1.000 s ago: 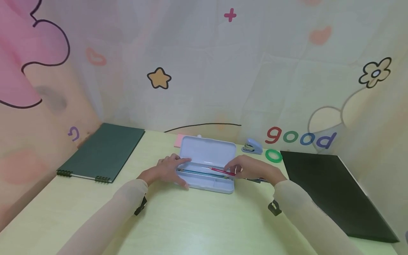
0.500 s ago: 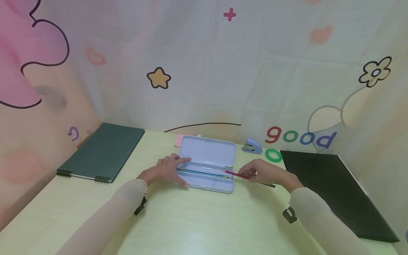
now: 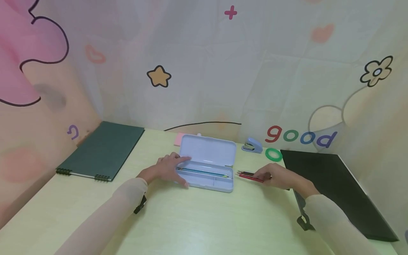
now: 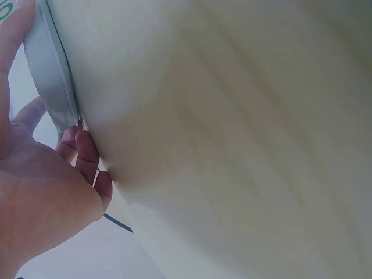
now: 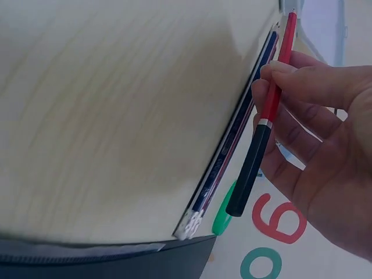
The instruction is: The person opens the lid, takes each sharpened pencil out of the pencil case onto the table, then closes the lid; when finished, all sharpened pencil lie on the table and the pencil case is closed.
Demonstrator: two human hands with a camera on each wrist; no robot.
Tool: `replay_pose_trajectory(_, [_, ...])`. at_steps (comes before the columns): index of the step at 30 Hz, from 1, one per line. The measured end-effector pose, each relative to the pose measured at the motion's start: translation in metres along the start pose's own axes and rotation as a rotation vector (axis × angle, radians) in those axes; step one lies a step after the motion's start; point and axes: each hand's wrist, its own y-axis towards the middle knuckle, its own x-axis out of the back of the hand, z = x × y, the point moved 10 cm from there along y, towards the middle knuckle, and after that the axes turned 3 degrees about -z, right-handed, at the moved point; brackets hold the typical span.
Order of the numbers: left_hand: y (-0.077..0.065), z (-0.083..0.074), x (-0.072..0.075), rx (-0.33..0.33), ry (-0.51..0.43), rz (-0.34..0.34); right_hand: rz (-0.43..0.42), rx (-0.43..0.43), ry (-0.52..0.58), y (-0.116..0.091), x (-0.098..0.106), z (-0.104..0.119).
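A pale blue pencil case (image 3: 208,151) lies open mid-table, its lid tilted back. A blue pencil (image 3: 204,172) with a yellowish end lies lengthwise in its tray. My left hand (image 3: 166,169) grips the case's left end, thumb at the front; the left wrist view shows its fingers (image 4: 87,154) curled by the case. To the right of the case, my right hand (image 3: 276,176) pinches a red pencil (image 5: 273,99) with a silver ring and a dark rear end. Dark striped pencils (image 5: 224,148) with white erasers lie on the table beside the right fingertips.
A dark green spiral notebook (image 3: 103,150) lies at the left. Behind the case are a pink pad (image 3: 178,139), a blue stapler (image 3: 252,145) and a green tape ring (image 3: 273,154). A large black flat board (image 3: 334,194) covers the table's right side. A patterned cloth hangs behind.
My right hand has carried the red pencil out of the case to the right and lowered it beside the dark pencils. My left hand has stayed on the case.
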Motion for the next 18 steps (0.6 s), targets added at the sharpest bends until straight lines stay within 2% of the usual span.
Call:
replay_pose_trajectory(2, [0.0, 0.0, 0.0, 0.0, -0.001, 0.001, 0.0, -0.024, -0.009, -0.003, -0.001, -0.004])
replay_pose_trajectory(10, [-0.001, 0.001, 0.0, 0.01, -0.008, -0.001, -0.026, -0.022, -0.04, -0.009, -0.003, -0.007])
replay_pose_trajectory(18, [0.0, 0.001, 0.001, 0.015, -0.01, -0.001, -0.111, -0.04, -0.106, -0.01, -0.002, -0.016])
